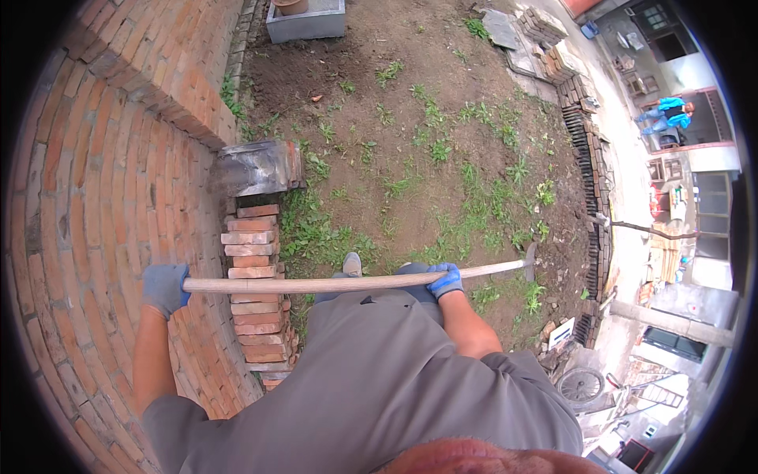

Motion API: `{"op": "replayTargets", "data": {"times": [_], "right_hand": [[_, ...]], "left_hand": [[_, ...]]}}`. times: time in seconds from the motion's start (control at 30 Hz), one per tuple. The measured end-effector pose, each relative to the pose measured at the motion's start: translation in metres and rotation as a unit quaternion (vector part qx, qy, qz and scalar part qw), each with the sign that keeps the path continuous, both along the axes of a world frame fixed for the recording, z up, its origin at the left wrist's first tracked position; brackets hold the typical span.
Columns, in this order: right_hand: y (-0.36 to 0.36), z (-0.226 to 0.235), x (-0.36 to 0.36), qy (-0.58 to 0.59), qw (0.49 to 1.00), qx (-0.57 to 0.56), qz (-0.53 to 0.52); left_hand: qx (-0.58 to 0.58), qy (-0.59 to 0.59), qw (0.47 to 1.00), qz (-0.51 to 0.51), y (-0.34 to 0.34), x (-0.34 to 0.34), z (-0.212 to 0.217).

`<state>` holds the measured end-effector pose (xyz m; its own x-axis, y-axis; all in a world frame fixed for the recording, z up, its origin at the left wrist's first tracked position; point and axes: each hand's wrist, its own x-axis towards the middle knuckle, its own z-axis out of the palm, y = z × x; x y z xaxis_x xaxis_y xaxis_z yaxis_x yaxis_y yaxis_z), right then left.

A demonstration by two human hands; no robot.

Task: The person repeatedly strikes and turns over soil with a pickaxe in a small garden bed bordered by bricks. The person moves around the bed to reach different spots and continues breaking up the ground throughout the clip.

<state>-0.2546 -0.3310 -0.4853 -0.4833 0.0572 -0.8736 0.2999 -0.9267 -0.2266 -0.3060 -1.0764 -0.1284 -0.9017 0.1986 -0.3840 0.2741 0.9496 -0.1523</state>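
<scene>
A hoe [339, 284] with a long pale wooden handle lies level across the front of my body. Its thin metal blade [530, 262] is at the right end, over the weedy soil. My left hand [166, 287], in a blue-grey glove, is closed round the butt of the handle beside the brick wall. Further along, my right hand [446, 280] wears a blue glove and grips the handle on the blade side of my body. One of my shoes [352, 265] shows just beyond the handle.
A tall brick wall [103, 197] rises close on my left. Stacked bricks [257, 324] and a grey-topped block [257, 167] stand along it. Green weeds [474, 197] dot the soil. Bricks [580, 142] edge the right side. Far right, a person in blue [669, 114] is near a building.
</scene>
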Motion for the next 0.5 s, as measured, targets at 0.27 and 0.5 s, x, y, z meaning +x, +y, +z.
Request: {"op": "replayTargets", "data": {"times": [0.27, 0.5], "right_hand": [[-0.077, -0.054, -0.157, -0.166, 0.978, 0.019, 0.128], [-0.116, -0.047, -0.294, -0.147, 0.958, -0.016, 0.244]], "left_hand": [[-0.082, 0.031, 0.987, 0.135, 0.031, 0.101, 0.043], [-0.084, -0.020, 0.940, 0.330, 0.145, 0.167, 0.083]]}}
